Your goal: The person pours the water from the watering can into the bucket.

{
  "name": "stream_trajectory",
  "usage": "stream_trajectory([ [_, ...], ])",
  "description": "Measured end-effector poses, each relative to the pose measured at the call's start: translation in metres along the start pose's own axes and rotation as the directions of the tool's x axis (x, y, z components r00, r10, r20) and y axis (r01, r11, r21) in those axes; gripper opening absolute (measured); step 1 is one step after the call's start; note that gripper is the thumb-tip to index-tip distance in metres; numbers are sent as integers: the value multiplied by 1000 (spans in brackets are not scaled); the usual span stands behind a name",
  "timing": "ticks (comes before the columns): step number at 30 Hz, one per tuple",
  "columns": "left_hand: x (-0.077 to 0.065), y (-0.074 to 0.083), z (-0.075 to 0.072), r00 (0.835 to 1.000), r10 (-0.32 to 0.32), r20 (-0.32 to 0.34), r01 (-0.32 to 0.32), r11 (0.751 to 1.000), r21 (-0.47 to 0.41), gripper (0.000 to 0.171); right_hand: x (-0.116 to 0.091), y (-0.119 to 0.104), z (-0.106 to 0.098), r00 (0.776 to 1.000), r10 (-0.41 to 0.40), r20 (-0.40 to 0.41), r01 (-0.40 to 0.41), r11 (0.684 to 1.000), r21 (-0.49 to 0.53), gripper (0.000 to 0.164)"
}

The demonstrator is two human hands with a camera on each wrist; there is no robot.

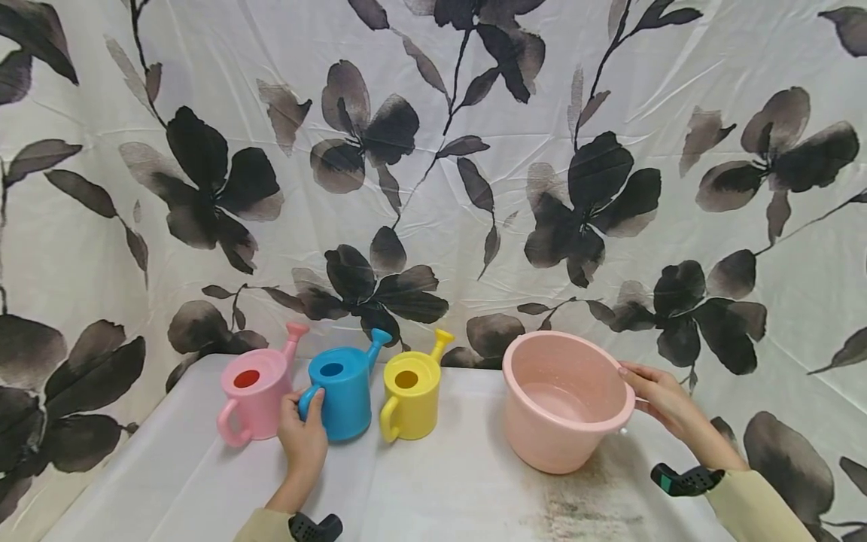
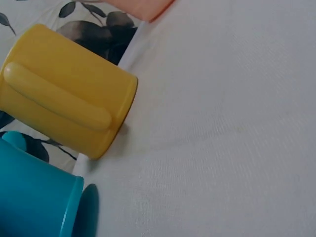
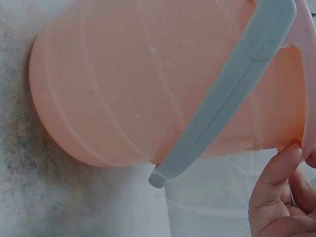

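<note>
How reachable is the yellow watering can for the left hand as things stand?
Likely yes, once the left hand releases the blue watering can it holds. The yellow watering can stands just beside, with nothing visible in front of its handle.

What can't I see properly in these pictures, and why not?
Blue watering can, left wrist view: the left and bottom edges cut some off.
Pink bucket, left wrist view: the top edge cuts off most of it.
Inside the yellow watering can, head view: the small opening shows too little to tell.
Right hand, right wrist view: the right and bottom edges cut some off.
</note>
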State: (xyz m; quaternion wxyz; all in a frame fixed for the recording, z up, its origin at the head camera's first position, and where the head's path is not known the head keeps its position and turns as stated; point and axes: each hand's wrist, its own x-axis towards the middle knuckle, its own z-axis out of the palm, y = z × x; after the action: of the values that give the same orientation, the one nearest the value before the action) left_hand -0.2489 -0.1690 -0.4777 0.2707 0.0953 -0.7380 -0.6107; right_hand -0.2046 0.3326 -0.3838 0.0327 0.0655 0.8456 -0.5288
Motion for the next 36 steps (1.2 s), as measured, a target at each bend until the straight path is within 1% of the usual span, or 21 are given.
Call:
stream_trajectory([
  [5,-1,-5,-2,996,-8,87,7,1000,12,39,-2,0,1,1000,1,4,-1,1000,-6,69],
  [8,-2,-7,-3,993,-7,115,7,1000,4,39,-3,0,1,1000,2,5,-2,1000,-2,69],
  [11,-5,-9,-4,992,-15,125,16,1000,-7,40,-5,-1,2,1000,5,7,-5,1000,0,69],
  [19,-12,-10,-7,991,-22,132,19,999,27,45,-9,-3,3,1000,11,5,-11,1000,6,69],
  [24,-13,-9,-11,989,-32,142,23,997,71,45,-10,-3,3,1000,11,0,-11,1000,9,69],
  [29,-15,-3,-20,987,-36,154,14,990,141,43,-10,-3,4,1000,23,2,-23,1000,5,70],
  [30,-16,-1,-22,988,-33,151,8,987,162,42,-10,-3,4,1000,26,3,-26,1000,5,70],
  [33,-15,1,-28,992,4,125,-27,983,184,37,-10,-3,3,999,33,4,-33,999,2,71],
  [36,-11,2,-35,994,75,86,-89,981,173,32,-10,-4,3,999,33,2,-33,999,0,72],
])
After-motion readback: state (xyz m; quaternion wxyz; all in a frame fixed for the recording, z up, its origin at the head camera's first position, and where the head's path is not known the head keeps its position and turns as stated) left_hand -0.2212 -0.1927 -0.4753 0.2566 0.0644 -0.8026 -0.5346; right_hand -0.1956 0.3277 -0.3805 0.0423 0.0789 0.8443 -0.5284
